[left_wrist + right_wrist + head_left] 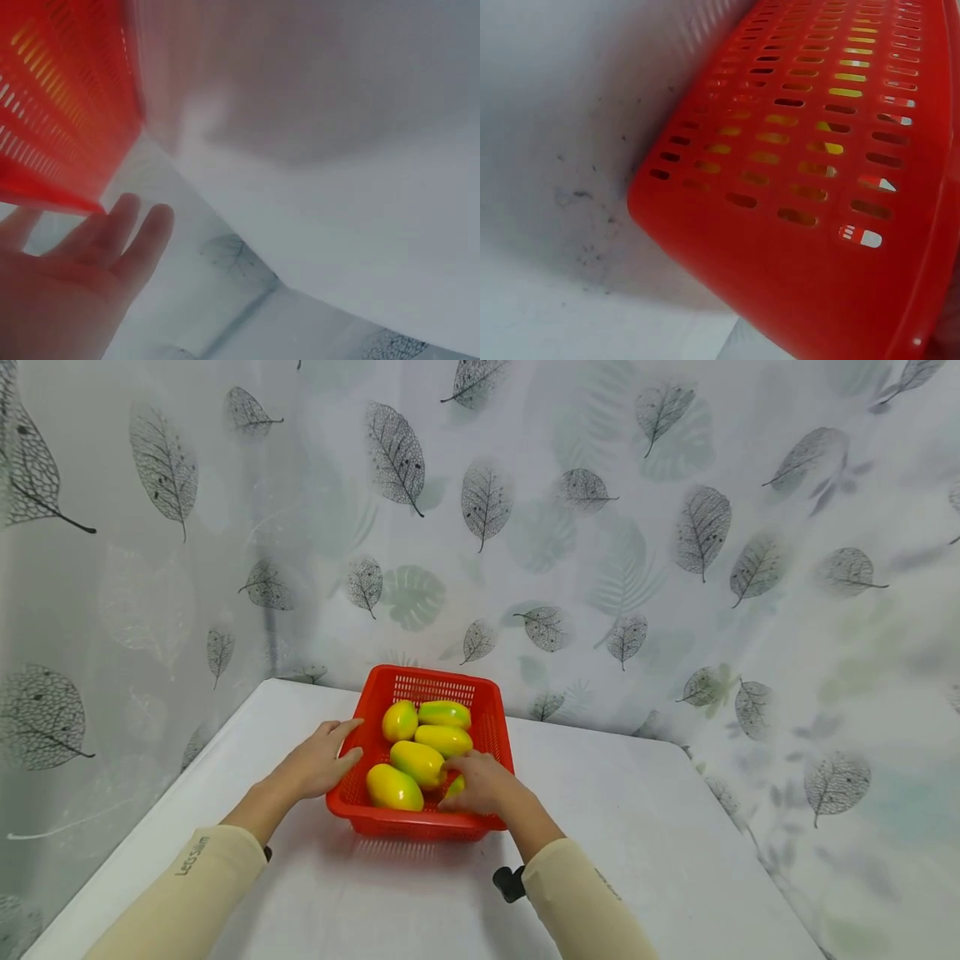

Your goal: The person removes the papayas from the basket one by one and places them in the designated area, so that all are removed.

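A red plastic basket [495,718] with slotted walls holds several glossy yellow-green mangoes [394,787]. My right hand [483,783] reaches inside at the front right corner, fingers curled over one mango [455,787], most of which the hand hides. Beside the left rim is my left hand [318,762], fingers spread and loosely extended, holding nothing. In the left wrist view its fingertips [159,216] are right at the basket's rim [90,206]. The right wrist view shows the outside of the basket wall [780,195], with yellow behind the slots.
The basket stands toward the back of a table with a white cover [600,843]. A leaf-patterned curtain [487,593] hangs close behind and at both sides. Below the right wrist a small black device [509,884] sticks out from the sleeve.
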Motion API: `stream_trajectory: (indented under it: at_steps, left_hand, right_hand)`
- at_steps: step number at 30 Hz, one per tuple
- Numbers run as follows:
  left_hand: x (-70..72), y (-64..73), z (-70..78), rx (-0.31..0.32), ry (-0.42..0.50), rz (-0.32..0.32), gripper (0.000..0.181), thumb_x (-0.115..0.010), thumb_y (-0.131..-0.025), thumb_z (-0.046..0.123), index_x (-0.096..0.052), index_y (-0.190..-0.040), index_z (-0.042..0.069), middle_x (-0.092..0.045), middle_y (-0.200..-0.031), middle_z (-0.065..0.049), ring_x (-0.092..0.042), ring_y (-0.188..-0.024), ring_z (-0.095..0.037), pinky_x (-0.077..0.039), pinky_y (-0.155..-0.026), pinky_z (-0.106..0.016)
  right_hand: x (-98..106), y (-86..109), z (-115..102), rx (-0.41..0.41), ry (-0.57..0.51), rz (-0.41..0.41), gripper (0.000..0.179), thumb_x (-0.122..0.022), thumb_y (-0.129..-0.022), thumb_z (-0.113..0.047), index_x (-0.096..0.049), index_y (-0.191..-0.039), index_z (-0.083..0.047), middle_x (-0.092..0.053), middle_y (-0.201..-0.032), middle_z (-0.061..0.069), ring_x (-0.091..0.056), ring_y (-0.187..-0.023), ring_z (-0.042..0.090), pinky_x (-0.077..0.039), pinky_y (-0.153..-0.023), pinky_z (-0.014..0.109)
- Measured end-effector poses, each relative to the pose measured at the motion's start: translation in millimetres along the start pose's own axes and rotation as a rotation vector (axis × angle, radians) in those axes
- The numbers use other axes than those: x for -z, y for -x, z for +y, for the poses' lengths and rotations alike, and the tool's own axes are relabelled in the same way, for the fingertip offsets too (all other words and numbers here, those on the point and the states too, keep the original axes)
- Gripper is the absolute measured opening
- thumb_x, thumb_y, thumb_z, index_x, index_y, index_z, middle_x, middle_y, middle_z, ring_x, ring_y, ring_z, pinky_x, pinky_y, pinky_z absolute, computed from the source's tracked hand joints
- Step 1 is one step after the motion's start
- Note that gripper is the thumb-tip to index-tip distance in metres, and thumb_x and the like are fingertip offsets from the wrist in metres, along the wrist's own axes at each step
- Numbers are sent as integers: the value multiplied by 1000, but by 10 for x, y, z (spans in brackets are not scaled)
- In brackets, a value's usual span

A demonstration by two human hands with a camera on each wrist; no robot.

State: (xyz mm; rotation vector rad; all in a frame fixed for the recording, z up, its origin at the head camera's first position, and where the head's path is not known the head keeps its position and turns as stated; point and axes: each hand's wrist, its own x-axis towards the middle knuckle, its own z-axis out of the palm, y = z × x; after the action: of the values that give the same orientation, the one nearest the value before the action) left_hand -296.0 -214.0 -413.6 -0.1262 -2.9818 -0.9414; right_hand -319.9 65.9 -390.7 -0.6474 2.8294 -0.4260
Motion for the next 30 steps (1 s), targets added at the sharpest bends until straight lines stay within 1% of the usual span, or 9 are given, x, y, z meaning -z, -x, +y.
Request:
stream_trajectory:
  at_steps: [3, 7, 11, 14, 17, 20, 22, 26, 30]
  left_hand:
    - [-20, -1, -18, 15, 70, -2, 65, -50, -93, 41, -25, -148, 18, -34, -138, -22, -41, -120, -41, -51, -79, -51]
    - [-56, -6, -42, 19, 150, -5, 62, -48, -95, 38, -23, -148, 19, -40, -132, -21, -49, -112, -36, -53, -77, -46]
    - [-88, -6, -55, 36, 227, -15, 62, -47, -95, 38, -21, -149, 21, -41, -135, -20, -53, -107, -32, -55, -74, -41]
    - [-100, 1, -62, 50, 260, -26, 62, -45, -95, 42, -20, -149, 25, -43, -135, -20, -57, -103, -30, -55, -72, -40]
    - [-105, 11, -65, 51, 285, -31, 62, -45, -95, 43, -18, -149, 27, -45, -133, -21, -57, -101, -30, -55, -72, -39]
    - [-114, 18, -68, 46, 303, -26, 62, -45, -95, 44, -18, -149, 28, -45, -133, -21, -56, -103, -31, -55, -72, -39]
    - [-117, 23, -63, 49, 306, -23, 62, -44, -95, 44, -18, -149, 28, -43, -135, -21, -56, -105, -32, -55, -73, -39]
    - [-120, 34, -66, 49, 308, -19, 62, -45, -95, 45, -18, -149, 29, -43, -135, -21, -58, -99, -28, -55, -72, -38]
    - [-127, 40, -71, 50, 311, -16, 62, -45, -95, 44, -19, -149, 29, -43, -136, -20, -56, -103, -30, -55, -73, -39]
  right_hand:
    - [-18, -26, -6, -14, -7, -11, 65, -80, -67, -44, -58, -125, -27, -53, -124, -2, -43, -117, 22, -49, -87, 46]
    - [-42, -56, -11, -32, -10, -48, 63, -81, -66, -42, -61, -123, -27, -57, -118, -1, -48, -106, 19, -50, -84, 41]
    - [-52, -71, -18, -38, 1, -79, 58, -81, -68, -39, -62, -121, -26, -56, -115, -1, -48, -100, 18, -51, -81, 37]
    - [-52, -73, -26, -46, -6, -94, 56, -81, -69, -33, -63, -121, -26, -55, -114, 0, -48, -98, 18, -52, -76, 34]
    - [-45, -73, -33, -58, -6, -113, 54, -79, -70, -25, -62, -121, -26, -53, -113, 0, -47, -97, 18, -52, -70, 30]
    - [-30, -63, -41, -77, -5, -130, 55, -78, -69, -21, -63, -121, -26, -51, -112, -1, -46, -97, 19, -52, -69, 30]
    - [-26, -62, -46, -90, -13, -143, 56, -78, -68, -20, -63, -121, -26, -50, -113, -1, -46, -98, 19, -52, -69, 30]
    - [-24, -54, -58, -104, -31, -156, 55, -79, -68, -19, -63, -121, -27, -49, -112, -2, -45, -97, 19, -51, -67, 29]
    - [-20, -42, -65, -102, -36, -146, 54, -80, -68, -21, -64, -120, -29, -51, -108, -4, -45, -97, 17, -52, -67, 28]
